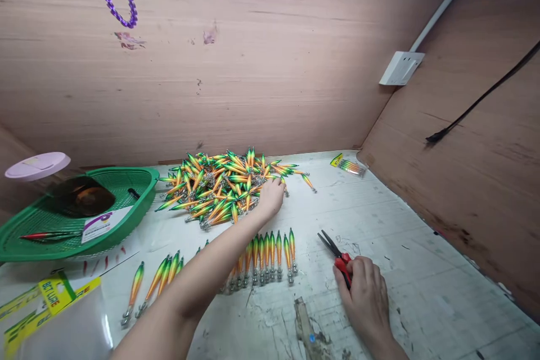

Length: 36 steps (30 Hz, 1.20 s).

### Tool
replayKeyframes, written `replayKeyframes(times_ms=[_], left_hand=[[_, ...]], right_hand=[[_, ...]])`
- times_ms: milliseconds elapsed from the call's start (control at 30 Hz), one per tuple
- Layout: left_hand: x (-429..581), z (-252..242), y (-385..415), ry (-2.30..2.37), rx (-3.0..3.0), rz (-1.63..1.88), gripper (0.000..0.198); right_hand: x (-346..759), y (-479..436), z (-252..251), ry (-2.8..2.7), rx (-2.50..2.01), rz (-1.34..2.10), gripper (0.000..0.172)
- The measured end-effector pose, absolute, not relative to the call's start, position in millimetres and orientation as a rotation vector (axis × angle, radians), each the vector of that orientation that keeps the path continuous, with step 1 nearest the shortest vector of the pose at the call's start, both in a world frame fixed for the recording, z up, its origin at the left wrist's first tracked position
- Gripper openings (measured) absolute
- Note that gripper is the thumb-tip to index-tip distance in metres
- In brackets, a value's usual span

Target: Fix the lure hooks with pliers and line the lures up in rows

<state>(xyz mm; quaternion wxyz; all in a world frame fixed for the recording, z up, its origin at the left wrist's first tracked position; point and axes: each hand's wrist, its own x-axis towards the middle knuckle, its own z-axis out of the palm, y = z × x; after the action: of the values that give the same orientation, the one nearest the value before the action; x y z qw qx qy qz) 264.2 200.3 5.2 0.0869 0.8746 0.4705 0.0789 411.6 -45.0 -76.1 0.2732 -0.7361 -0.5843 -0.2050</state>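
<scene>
A big heap of green-orange fishing lures lies at the back of the white work surface. My left hand reaches into the heap's right edge, fingers curled on lures there; what it grips is hidden. A neat row of lures lies in front, partly under my left forearm. More lures lie to the left. My right hand rests on the surface, closed round the red handles of small pliers, their black jaws pointing away to the left.
A green plastic basket with a dark roll and a label stands at the left. Yellow-topped packaging bags lie at the front left. A packed lure bag sits at the back right. Wooden walls close in behind and right.
</scene>
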Motion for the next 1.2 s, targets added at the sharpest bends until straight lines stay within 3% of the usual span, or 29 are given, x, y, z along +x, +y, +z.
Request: replayKeyframes(times_ms=[300,767,1033,1200], left_hand=[[337.6,13.4,245.5,1.756,2.144,0.195,0.037],[412.7,14.4,240.7,1.688,1.652,0.216,0.039],[379.2,36.6,215.5,1.465,1.502,0.208,0.036],[305.3,55.8,165.4,1.203,1.306,0.319,0.018]], right_hand=[[416.7,-40.8,-78.6,-1.566,-1.922,-0.556,0.032],[418.7,-42.1,-81.5,-1.515,-1.918,-0.379,0.022],[421.8,-44.4,-74.5,-1.453,-1.859,-0.256,0.021],[427.0,-45.1,-71.2,-1.377,-1.789,-0.114,0.024]])
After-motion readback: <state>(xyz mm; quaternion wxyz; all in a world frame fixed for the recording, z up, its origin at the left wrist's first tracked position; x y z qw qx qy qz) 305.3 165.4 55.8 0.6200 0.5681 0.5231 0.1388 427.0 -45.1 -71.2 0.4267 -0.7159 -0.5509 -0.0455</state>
